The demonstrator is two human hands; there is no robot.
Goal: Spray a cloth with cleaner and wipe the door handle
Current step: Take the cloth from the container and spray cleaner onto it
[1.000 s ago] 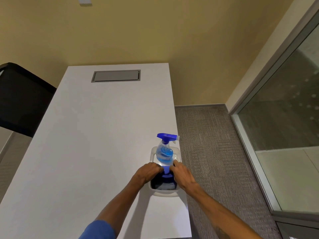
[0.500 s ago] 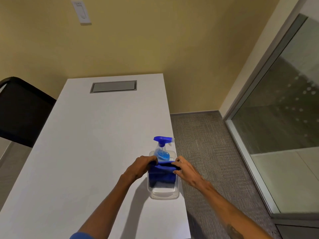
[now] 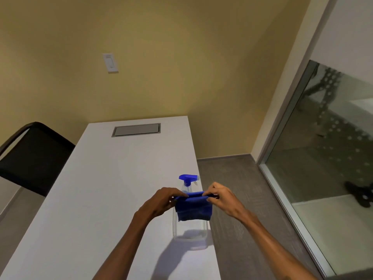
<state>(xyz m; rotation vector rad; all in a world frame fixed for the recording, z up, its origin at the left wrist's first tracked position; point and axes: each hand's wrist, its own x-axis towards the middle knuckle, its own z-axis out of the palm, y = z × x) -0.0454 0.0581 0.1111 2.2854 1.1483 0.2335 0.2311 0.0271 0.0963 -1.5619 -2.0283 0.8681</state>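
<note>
A folded blue cloth (image 3: 193,210) hangs in the air above a clear plastic bin (image 3: 189,237) near the right edge of the white table (image 3: 101,199). My left hand (image 3: 161,203) pinches its top left corner and my right hand (image 3: 222,199) pinches its top right corner. Behind the cloth stands a spray bottle (image 3: 188,181) with a blue trigger head; its lower body is hidden by the cloth. No door handle is in view.
A black chair (image 3: 34,158) stands at the table's left side. A grey cable hatch (image 3: 136,129) sits in the table's far end. Grey carpet (image 3: 232,178) lies to the right, bounded by a glass wall (image 3: 333,148) with a metal frame. A light switch (image 3: 110,62) is on the yellow wall.
Both hands have lifted the blue cloth up out of the bin and hold it stretched between them. The camera has tilted upward, showing more wall.
</note>
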